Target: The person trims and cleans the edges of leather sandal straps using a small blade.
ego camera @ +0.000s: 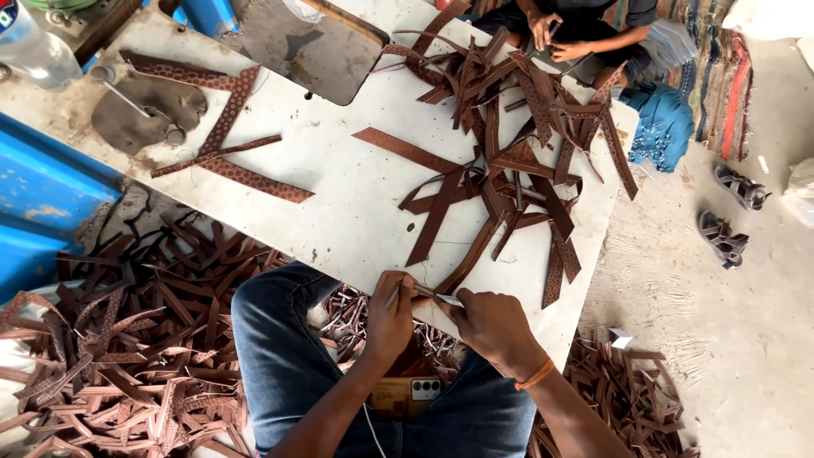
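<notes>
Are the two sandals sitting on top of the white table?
No, the two dark strappy sandals lie on the bare concrete floor, beside the white worktable.

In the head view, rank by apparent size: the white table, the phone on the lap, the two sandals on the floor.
1. White table, far the largest.
2. Phone and sandals: look alike, and the phone is nearer and partly hidden, so unranked.

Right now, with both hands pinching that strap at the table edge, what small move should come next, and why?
Probably draw the brown strap a little further toward the lap. The left hand and right hand both grip its near end along with a thin metal tool, while its far end lies tangled in the strap pile on the white table.
</notes>
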